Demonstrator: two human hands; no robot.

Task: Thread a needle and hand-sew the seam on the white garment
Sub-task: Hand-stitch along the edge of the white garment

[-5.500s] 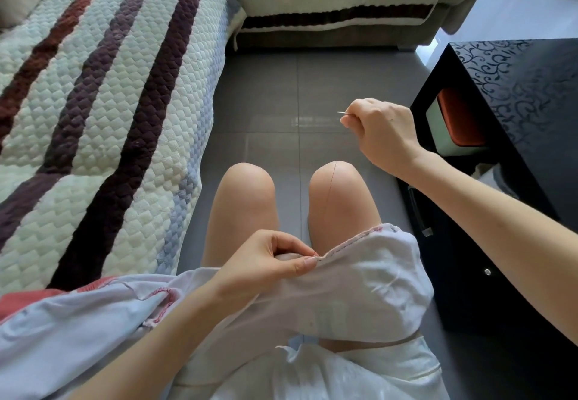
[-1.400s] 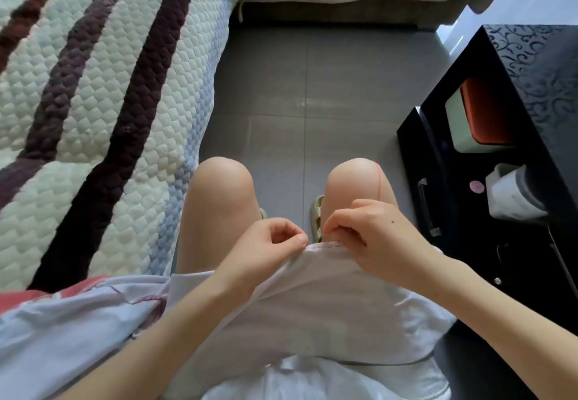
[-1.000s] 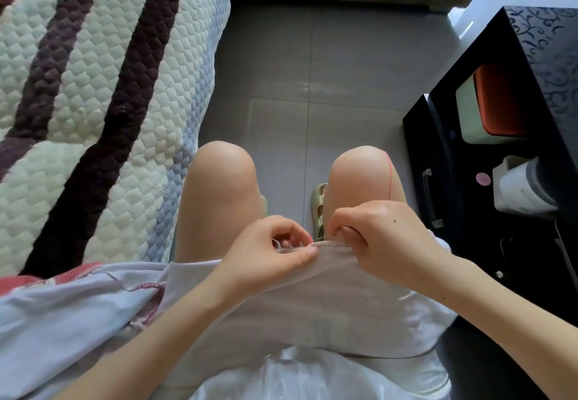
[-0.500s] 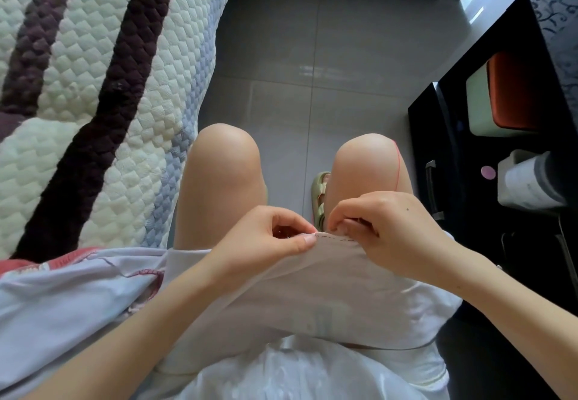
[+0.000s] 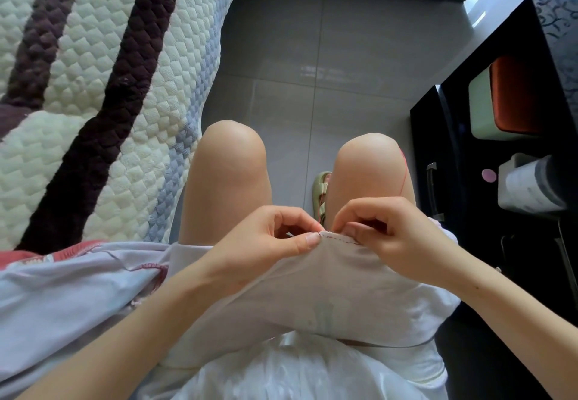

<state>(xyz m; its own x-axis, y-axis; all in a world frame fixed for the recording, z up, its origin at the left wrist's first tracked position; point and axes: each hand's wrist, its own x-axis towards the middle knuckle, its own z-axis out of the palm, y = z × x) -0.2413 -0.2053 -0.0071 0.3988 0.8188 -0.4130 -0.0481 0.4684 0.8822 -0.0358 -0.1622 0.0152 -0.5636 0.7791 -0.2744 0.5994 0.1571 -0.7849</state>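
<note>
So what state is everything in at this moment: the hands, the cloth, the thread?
Garment, draped over the lap, top edge held up.
Seam, red stitches run along that edge.
Left hand, pinches the edge.
Right hand, curled fingers pinch the edge beside it.
Thread, red, lies over the right knee.
Needle, hidden by the fingers; cannot tell.

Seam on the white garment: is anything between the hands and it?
Nothing visible. The left hand and right hand both pinch the white garment at its seam, one at each end of the red stitches. The needle itself cannot be made out.
</note>
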